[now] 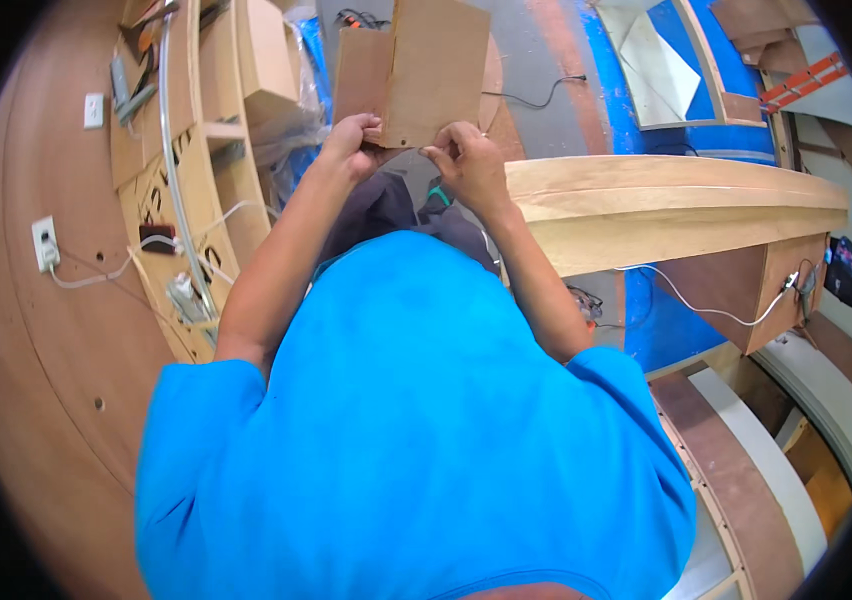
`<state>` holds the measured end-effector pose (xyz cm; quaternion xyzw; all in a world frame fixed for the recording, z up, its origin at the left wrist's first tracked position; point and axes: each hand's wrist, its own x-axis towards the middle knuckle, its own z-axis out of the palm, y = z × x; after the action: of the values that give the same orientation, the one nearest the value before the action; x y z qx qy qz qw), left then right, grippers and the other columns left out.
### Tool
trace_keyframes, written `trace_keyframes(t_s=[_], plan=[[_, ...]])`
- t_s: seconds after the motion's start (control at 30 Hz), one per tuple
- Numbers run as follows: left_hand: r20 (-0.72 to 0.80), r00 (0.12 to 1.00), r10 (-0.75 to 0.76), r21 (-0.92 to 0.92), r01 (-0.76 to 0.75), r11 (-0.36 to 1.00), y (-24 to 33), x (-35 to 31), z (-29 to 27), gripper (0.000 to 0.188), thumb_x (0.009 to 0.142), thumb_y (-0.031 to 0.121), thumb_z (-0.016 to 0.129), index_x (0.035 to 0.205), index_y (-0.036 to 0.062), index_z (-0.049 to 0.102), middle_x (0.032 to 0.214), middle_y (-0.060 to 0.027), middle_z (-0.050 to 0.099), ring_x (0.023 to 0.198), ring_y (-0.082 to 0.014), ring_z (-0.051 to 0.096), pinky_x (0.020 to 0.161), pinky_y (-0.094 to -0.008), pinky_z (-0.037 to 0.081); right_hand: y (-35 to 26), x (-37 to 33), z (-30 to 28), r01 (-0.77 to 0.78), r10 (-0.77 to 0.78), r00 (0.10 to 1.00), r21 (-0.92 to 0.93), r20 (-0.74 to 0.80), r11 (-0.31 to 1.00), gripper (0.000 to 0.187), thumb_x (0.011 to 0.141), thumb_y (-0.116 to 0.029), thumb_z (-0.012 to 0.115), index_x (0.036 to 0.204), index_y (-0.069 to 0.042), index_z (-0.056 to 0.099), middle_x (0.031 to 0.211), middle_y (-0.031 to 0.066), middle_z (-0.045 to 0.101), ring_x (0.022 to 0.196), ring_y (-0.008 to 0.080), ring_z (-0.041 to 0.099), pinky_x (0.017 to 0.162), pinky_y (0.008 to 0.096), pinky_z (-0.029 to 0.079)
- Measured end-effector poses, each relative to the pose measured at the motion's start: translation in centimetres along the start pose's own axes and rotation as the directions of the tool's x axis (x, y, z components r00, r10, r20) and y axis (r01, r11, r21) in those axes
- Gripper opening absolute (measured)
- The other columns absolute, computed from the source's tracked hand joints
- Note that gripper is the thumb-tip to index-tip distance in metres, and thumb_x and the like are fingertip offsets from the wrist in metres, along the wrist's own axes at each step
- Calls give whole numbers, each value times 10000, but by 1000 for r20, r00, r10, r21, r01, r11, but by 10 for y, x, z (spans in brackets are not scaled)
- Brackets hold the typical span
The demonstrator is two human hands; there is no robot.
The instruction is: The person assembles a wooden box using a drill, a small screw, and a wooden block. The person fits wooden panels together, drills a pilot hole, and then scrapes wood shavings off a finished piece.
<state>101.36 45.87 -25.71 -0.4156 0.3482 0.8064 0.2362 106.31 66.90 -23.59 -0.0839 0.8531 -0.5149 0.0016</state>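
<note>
A flat tan wooden panel [438, 75] stands up in front of me, its lower edge facing me. A small dark spot shows near that edge. My left hand [354, 147] is closed around the panel's lower left corner, palm partly turned up. At the lower right corner my right hand [473, 168] is closed, thumb and bent fingers pinching at the edge. Whether a small piece also sits between those fingertips, I cannot tell. Behind the panel's left side shows a second brown board [361, 75]; I cannot tell if the two are joined.
A long pale wooden beam [676, 195] runs rightward beside my right forearm. Open wooden shelving [231, 160] with cables and tools stands left, near a wall outlet [45, 245]. A black cord [536, 103] crosses the grey floor. Blue sheeting [681, 325] and an orange ladder [804, 82] lie right.
</note>
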Motion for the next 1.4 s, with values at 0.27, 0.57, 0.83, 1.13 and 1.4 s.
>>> trace_keyframes(t_s=[0.27,0.57,0.83,1.13,1.4], plan=[[50,999,1,166,-10,986,32,126,36,130,996,118,462,1047,13,520,979,-157,631,890,-329,688,850,-594,602,52,71,-19,-97,93,994,-68,-53,993,208,835,-177,778,903,-47,631,936,166,656,885,406,651,743,476,518],[97,932,349,909,-226,351,76,261,143,539,864,183,699,1283,-42,446,1047,-264,678,1010,-394,712,812,-526,599,35,217,-49,-165,236,900,214,-368,963,351,888,-181,776,1175,-8,672,1092,161,701,994,269,698,863,370,549],[692,711,124,715,-652,-252,160,221,310,642,804,302,812,1333,46,554,1146,-216,714,1054,-383,702,854,-484,548,59,388,-74,-641,669,613,231,-419,732,867,900,-506,744,1462,76,431,1323,369,590,1212,433,617,1026,427,483],[984,171,-46,134,-889,-437,206,263,407,919,829,158,726,1577,-52,235,1603,-268,352,1243,-440,600,972,-473,532,85,474,-140,-243,442,443,369,-780,897,424,919,-339,712,889,83,682,787,246,719,755,383,728,683,438,552],[892,233,-388,124,-950,-286,229,335,553,772,857,197,700,1537,24,376,1527,-254,460,1242,-452,587,1005,-490,506,204,535,-249,-426,403,370,233,-837,874,315,871,-231,704,890,83,682,817,305,701,822,434,727,698,457,549]])
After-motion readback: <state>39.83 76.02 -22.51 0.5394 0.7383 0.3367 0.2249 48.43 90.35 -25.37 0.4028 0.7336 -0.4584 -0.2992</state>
